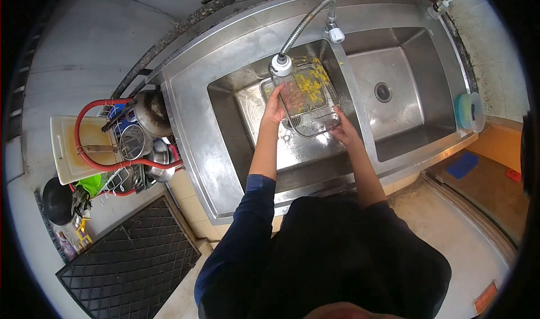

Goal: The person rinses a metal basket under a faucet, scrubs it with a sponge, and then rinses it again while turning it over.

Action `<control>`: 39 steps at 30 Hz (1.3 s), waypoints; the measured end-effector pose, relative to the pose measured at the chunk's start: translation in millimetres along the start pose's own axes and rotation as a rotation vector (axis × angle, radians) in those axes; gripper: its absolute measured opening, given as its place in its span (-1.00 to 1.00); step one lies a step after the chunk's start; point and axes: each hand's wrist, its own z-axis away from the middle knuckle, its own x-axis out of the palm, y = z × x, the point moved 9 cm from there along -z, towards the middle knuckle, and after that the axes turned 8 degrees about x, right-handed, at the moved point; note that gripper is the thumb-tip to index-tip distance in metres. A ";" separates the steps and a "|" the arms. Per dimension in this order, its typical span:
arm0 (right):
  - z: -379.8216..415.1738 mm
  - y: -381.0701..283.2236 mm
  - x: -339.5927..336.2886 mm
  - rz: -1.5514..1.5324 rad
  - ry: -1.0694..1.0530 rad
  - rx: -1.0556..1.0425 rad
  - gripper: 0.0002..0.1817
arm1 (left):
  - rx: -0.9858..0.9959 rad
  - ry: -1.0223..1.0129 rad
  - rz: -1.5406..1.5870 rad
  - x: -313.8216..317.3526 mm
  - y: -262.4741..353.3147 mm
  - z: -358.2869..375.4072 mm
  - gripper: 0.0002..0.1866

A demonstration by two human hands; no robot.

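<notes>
Two grips noted: left hand [273,109] clamped on wire basket [306,122]; faucet head [281,66] just beyond this hand; basket between hands over sink [270,157], judged light, stiff, slippery wet, best held by opposite rims; right hand [346,130] clamped at near right corner

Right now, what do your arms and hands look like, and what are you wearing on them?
My left hand and right hand are bare, with no gloves. My forearms are bare too. The left sleeve is dark navy blue and stops partway down the forearm. The right sleeve looks very dark. I see no cables or markings.
</notes>
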 end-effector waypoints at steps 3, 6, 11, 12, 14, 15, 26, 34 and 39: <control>-2.1 -2.5 -4.6 0.004 0.006 -0.030 -0.45 | -0.013 0.124 -0.121 6.2 2.0 7.1 -0.60; 3.7 -10.4 -19.0 0.078 0.040 -0.088 -0.41 | 0.126 0.256 -0.284 -11.1 13.7 1.1 -0.63; 52.9 -9.1 -17.7 0.146 0.107 -0.214 -0.26 | 0.237 0.212 -0.539 -32.4 23.3 -5.0 -0.61; 58.6 -9.8 -14.6 0.160 0.052 -0.261 -0.23 | 0.201 0.234 -0.520 -38.4 19.2 -5.3 -0.59; 62.9 -10.6 -11.9 0.179 0.007 -0.303 -0.20 | 0.158 0.258 -0.490 -48.1 12.8 -6.5 -0.56; 62.6 -15.5 -7.7 0.177 -0.004 -0.354 -0.20 | 0.134 0.289 -0.478 -42.6 15.7 -3.4 -0.57; 49.3 -48.2 11.6 0.125 -0.079 -0.351 -0.18 | 0.272 -0.018 -0.527 19.2 47.0 -7.8 -0.49; 29.6 -17.1 -6.4 0.070 -0.109 -0.190 -0.49 | 0.172 -0.034 0.080 -2.4 16.9 -19.3 -0.58; 30.0 -13.5 -6.3 0.028 -0.068 -0.159 -0.65 | 0.147 -0.025 0.066 4.6 11.6 -16.8 -0.57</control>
